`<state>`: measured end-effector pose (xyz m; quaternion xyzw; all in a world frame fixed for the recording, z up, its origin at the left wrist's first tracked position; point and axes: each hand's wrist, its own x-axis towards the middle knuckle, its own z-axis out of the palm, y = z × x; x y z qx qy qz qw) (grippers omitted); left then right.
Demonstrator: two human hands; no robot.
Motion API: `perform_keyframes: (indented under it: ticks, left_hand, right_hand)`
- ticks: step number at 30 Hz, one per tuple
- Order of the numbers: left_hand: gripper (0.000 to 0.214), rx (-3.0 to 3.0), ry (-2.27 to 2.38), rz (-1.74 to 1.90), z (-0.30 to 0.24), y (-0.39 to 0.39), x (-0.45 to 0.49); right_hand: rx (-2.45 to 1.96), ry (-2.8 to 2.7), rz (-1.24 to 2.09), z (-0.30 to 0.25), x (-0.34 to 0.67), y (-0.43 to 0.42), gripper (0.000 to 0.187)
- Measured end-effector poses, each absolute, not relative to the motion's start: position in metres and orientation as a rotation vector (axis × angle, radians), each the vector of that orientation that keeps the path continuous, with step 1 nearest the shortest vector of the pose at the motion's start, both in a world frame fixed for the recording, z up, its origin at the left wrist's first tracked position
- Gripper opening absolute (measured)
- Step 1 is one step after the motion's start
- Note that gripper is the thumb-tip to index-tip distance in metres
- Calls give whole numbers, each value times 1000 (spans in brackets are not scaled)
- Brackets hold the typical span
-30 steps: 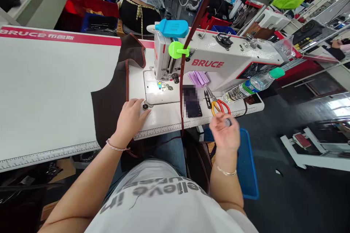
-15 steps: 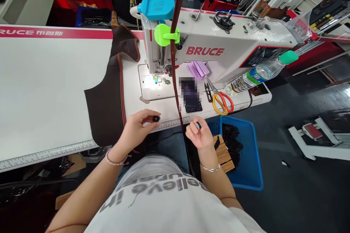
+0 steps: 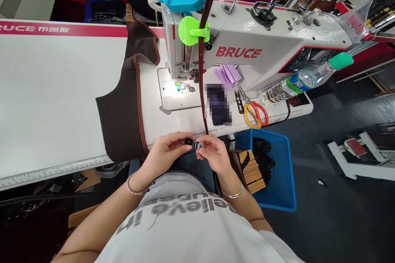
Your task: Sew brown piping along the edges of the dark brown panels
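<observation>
My left hand (image 3: 168,150) pinches a small black round part, probably a bobbin case (image 3: 188,142), just in front of the table edge. My right hand (image 3: 214,154) pinches a small silvery bobbin (image 3: 199,145) right beside it; the two parts almost touch. Both hands are over my lap, below the white sewing machine (image 3: 247,45). A dark brown fabric piece with reddish piping (image 3: 123,102) lies on the table to the left of the needle plate (image 3: 177,94). A brown strap (image 3: 202,70) hangs down past the machine head.
On the table to the right lie a phone (image 3: 218,104), scissors with red and yellow handles (image 3: 254,113), thread snips, purple labels (image 3: 228,74) and a water bottle (image 3: 302,80). A blue bin (image 3: 277,172) stands at my right. Another person stands behind the machine.
My left hand picked the black part off the table near the needle plate and drew back. My right hand came in from the right, and both hands met in front of me.
</observation>
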<state>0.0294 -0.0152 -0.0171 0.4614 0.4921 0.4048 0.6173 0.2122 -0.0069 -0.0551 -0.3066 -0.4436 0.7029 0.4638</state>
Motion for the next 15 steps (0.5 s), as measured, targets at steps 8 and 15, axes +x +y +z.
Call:
perform_keyframes:
  ticks: [8, 15]
  left_hand:
    - [29, 912, 1049, 1037, -17, -19, 30]
    - [29, 893, 1019, 1048, -19, -22, 29]
  right_hand:
    - [-832, -1313, 1494, -45, 204, -13, 17]
    - [-921, -1452, 1316, -40, 202, -14, 24]
